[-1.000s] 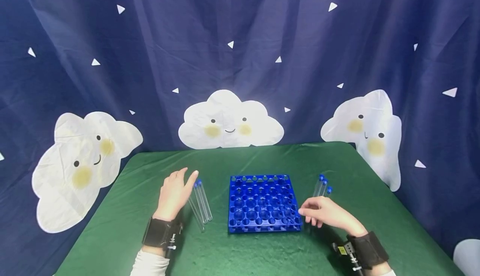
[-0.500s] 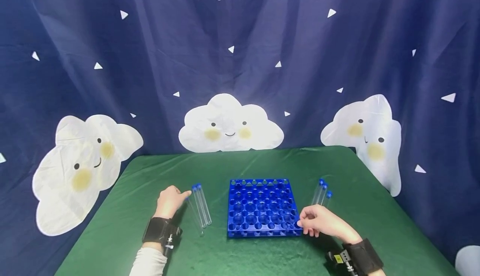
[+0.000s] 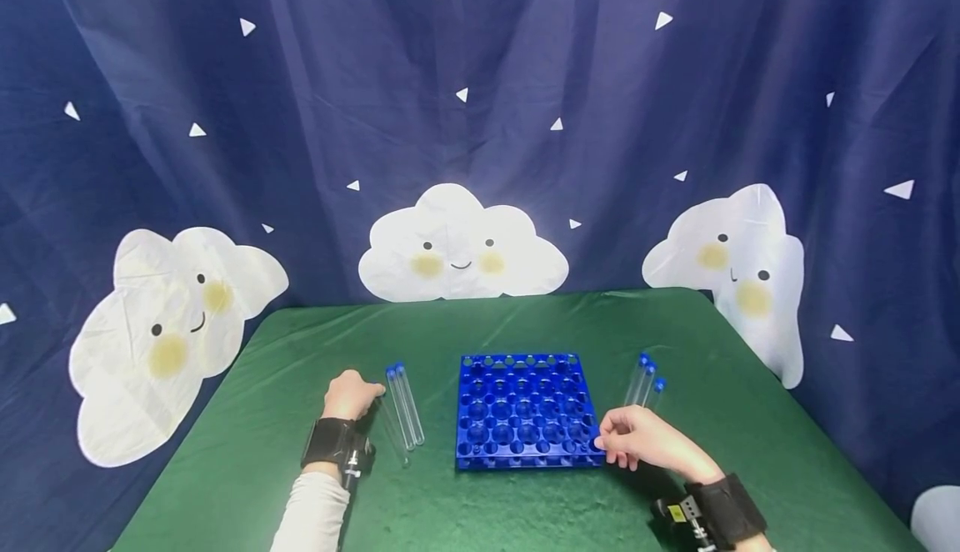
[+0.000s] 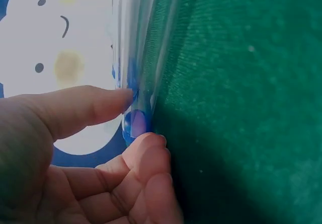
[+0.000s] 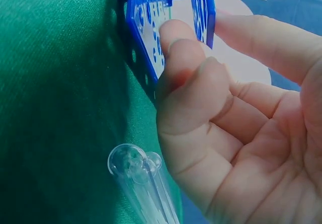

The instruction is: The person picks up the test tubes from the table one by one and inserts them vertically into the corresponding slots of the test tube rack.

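My left hand (image 3: 351, 395) is at the left of the table, thumb and fingertips pinching the blue-capped end of a clear test tube (image 3: 396, 437). In the left wrist view the blue cap (image 4: 135, 125) shows between thumb and index finger. Two more capped test tubes (image 3: 407, 414) lie just to its right. A blue test tube rack (image 3: 525, 457) stands mid-table, its visible holes without tubes. My right hand (image 3: 636, 439) grips the rack's near right corner, thumb on the top plate and curled fingers under it, as the right wrist view shows.
Several blue-capped test tubes (image 3: 640, 381) lie right of the rack, partly hidden behind my right hand; their clear round ends (image 5: 132, 161) show close to my fingers in the right wrist view. Green cloth (image 3: 480, 510) covers the table. A dark blue curtain (image 3: 480, 135) hangs behind.
My left hand has come down from above the left tubes, its spread fingers closing on the leftmost tube's capped end. My right hand stays at the rack's corner.
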Demonstrator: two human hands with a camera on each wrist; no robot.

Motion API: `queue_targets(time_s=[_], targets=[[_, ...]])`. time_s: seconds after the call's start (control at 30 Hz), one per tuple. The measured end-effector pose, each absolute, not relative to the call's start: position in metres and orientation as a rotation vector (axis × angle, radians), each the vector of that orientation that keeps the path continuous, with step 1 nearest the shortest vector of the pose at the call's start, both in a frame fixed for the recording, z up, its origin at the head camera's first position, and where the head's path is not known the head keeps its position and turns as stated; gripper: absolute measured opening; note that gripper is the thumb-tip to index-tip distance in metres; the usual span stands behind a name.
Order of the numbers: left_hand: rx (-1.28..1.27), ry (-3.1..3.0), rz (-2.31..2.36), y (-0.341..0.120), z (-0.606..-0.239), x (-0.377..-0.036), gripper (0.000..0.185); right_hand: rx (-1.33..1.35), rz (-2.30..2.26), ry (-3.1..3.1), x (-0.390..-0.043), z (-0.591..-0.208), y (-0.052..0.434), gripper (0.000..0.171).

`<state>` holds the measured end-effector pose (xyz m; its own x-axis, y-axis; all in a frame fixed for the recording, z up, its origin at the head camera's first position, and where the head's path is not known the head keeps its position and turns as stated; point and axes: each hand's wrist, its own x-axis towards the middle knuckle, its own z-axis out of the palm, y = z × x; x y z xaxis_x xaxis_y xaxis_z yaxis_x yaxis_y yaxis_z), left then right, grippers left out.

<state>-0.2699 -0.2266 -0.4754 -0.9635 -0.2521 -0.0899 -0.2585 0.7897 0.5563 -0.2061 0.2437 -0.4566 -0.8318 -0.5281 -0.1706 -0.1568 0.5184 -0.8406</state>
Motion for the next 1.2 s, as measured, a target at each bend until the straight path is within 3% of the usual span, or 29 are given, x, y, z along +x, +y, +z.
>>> queue_targets(time_s=[0.27, 0.73, 1.2], targets=[[-0.464, 2.928, 1.027, -0.233, -0.476, -0.268, 0.033, -0.557, -1.239, 2.368, -0.206, -0.458, 0.244, 0.024], [-0.391, 2.781, 1.727, -0.222, -0.445, -0.245, 0.023, -0.527, -1.279, 2.344, -0.207, -0.458, 0.243, 0.022], [-0.176, 3.246, 1.748, -0.180, -0.404, -0.231, 0.022, -0.522, -1.293, 2.331, -0.206, -0.458, 0.243, 0.023]])
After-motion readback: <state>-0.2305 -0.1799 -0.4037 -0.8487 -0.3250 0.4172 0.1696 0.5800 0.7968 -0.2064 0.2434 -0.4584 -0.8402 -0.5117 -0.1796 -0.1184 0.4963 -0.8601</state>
